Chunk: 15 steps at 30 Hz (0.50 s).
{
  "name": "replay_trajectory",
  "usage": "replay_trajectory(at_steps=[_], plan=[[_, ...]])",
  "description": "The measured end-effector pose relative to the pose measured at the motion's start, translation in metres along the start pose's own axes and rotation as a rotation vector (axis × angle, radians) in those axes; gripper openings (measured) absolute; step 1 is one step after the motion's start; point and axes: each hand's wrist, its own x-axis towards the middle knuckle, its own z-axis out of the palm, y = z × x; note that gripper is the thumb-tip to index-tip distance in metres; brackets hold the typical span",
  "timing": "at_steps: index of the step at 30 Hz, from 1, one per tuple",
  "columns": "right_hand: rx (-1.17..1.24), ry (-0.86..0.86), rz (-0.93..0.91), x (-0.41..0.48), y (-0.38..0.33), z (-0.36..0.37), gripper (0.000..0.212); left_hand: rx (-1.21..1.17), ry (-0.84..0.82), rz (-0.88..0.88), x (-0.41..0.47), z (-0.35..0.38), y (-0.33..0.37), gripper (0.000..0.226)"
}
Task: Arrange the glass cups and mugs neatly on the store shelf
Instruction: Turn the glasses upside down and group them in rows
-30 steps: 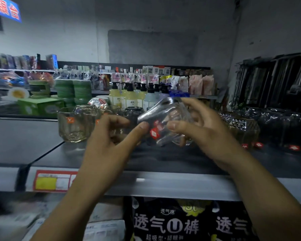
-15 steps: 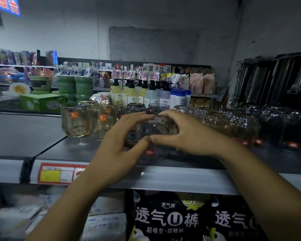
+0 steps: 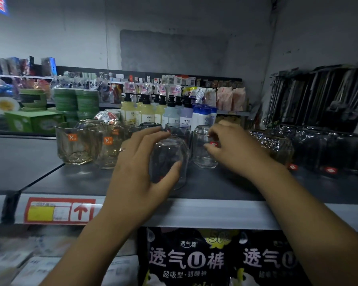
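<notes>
A clear round glass cup [image 3: 170, 162] stands upright near the front of the dark shelf [image 3: 215, 182]. My left hand [image 3: 141, 172] curls around its left side, thumb in front and fingers over the top. Just behind and to the right stands a second clear glass cup [image 3: 203, 153] with a red sticker. My right hand [image 3: 236, 149] pinches its rim and right side. Two yellowish faceted glasses [image 3: 74, 143] with orange stickers stand to the left, with more clear glasses behind.
Cut-pattern glasses [image 3: 277, 147] and dark wrapped items [image 3: 329, 149] fill the shelf's right side. Pump bottles [image 3: 153, 112] stand on a farther shelf. A red price label [image 3: 58, 210] marks the shelf's front edge. Black packages [image 3: 194, 259] sit below.
The cup I held tilted in the air with both hands came down onto the shelf. My right hand left it and moved right to the second cup.
</notes>
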Motion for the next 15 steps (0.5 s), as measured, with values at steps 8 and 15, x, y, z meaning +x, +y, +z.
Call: replay_trajectory(at_steps=[8,15], plan=[[0.115,0.057,-0.049,-0.025,-0.008,-0.021,0.008,0.072,-0.086,0.11,0.016,0.01,0.027,0.049],[0.37,0.238,0.013,-0.072,-0.005,-0.034,0.032,0.316,-0.359,0.157,0.038,0.013,0.038,0.062]])
